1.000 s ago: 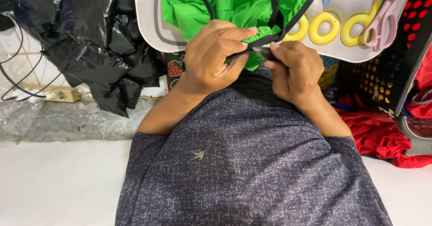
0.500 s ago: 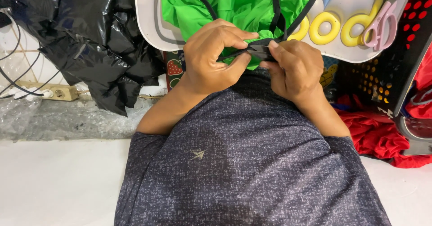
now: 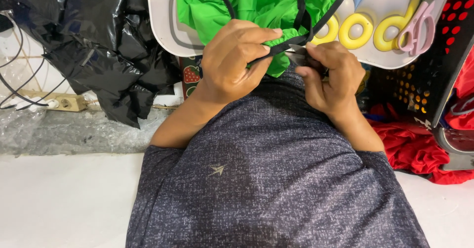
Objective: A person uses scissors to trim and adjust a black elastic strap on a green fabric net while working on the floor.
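- Head view: since half a second ago our left hand point(image 3: 232, 60) has slid leftward along the black trim point(image 3: 276, 49).
- Fingers of both hands pinch that trim; the right hand point(image 3: 328, 77) also holds a small metal tool point(image 3: 297, 51).
- The green garment point(image 3: 256, 6) lies on the white tray point(image 3: 163, 25); we judge it light, soft, floppy, best held by its edge.

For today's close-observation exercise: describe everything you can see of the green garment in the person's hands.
The green garment is bright, thin, slightly shiny cloth, crumpled in folds and edged with narrow black trim. It lies bunched on a white tray, its lower edge pulled toward the person. The left hand pinches the black-trimmed edge between thumb and fingers; the right hand holds the same edge beside it, with a small metal tool at the trim.
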